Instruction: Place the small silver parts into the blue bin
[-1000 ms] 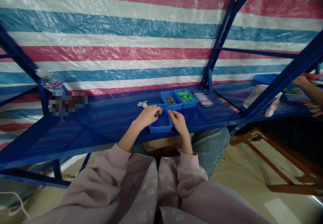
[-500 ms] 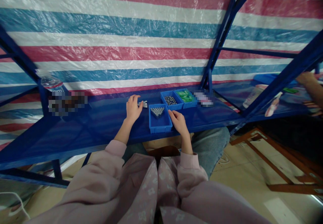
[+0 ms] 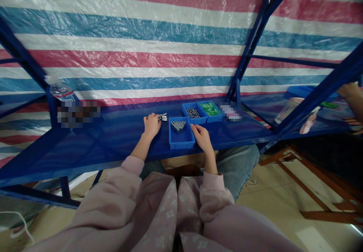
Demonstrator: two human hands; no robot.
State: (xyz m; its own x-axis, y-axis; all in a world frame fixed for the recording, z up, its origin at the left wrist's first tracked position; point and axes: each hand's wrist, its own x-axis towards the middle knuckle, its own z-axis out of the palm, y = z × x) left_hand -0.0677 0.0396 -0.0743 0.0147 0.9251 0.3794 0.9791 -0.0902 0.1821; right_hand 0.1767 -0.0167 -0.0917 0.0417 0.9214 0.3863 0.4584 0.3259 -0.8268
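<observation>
On the blue bench, my left hand (image 3: 152, 125) is curled over one end of a small bundle of slim silver metal pins (image 3: 163, 117). Its fingertips are partly hidden behind the hand. Beside it stands a blue plastic bin (image 3: 181, 145). Silver cylindrical parts (image 3: 178, 126) form neat rows in a triangle at the bin's far end. My right hand (image 3: 201, 135) is closed at the bin's right wall, fingers at the rim. Behind are two more blue bins, one with loose metal parts (image 3: 193, 113), the other with green pieces (image 3: 210, 108).
A water bottle (image 3: 61, 91) and a blurred item stand at the bench's left end. Another blurred object (image 3: 231, 112) lies right of the bins. Blue frame posts (image 3: 249, 51) rise at both sides. At far right a co-worker's arm (image 3: 350, 93) shows near a clear cup (image 3: 288, 110).
My left hand has come down and its fingers, raised and spread before, have closed around the end of the metal pins. My right hand stays at the bin. The view has shifted slightly.
</observation>
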